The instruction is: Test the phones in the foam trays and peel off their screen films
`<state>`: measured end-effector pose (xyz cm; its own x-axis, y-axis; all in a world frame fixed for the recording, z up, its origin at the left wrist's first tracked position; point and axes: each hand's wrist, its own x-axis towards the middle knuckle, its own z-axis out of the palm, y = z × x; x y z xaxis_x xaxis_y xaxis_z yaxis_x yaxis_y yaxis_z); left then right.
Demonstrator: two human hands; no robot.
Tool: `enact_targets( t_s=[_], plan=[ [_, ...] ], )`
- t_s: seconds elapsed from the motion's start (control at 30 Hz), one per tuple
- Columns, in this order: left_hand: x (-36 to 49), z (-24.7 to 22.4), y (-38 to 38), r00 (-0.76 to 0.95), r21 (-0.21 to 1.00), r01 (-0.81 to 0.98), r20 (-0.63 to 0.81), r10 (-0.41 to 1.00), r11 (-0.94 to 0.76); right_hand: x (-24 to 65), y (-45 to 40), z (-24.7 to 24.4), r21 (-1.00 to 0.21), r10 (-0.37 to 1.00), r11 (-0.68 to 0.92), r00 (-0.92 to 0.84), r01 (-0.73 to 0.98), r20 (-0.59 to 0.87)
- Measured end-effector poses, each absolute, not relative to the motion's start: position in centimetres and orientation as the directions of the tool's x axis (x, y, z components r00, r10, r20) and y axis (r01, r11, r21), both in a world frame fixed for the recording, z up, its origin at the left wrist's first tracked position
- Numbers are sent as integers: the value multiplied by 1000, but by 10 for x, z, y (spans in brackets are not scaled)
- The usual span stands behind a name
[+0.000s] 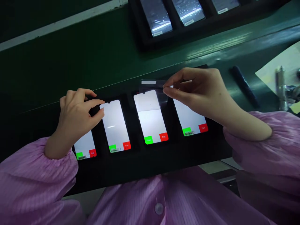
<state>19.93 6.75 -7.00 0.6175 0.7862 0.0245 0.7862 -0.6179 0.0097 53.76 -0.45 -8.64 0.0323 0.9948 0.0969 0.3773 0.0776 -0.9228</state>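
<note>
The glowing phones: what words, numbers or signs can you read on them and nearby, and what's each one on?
"Fail": red boxes on all four lit screens.
"Pass", faint: green box on the third screen from the left.
Too small to read: barcode stickers on the other three screens; labels on the panels at the top.
White strip on the clear film: nothing readable.

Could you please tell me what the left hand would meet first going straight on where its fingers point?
The left hand would likely meet the second phone from the left, at its upper corner; whether they touch now is unclear.
</note>
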Motion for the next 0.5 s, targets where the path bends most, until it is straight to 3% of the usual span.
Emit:
enact_targets(
  t_s=[0.2,0.33,0.43,0.5],
  plan=[
    [202,-69,69,585,54,808,39,810,-587,535,-9,-91,-879,993,99,14,466,119],
    [204,-70,60,596,117,785,121,794,-608,533,-14,-94,-856,988,137,-9,498,153],
    [205,-64,31,698,275,637,189,691,-720,533,-25,-93,-838,991,128,-46,531,122],
    [204,-56,0,792,442,488,138,595,-752,532,-37,-90,-817,986,135,-160,560,53]
  ],
)
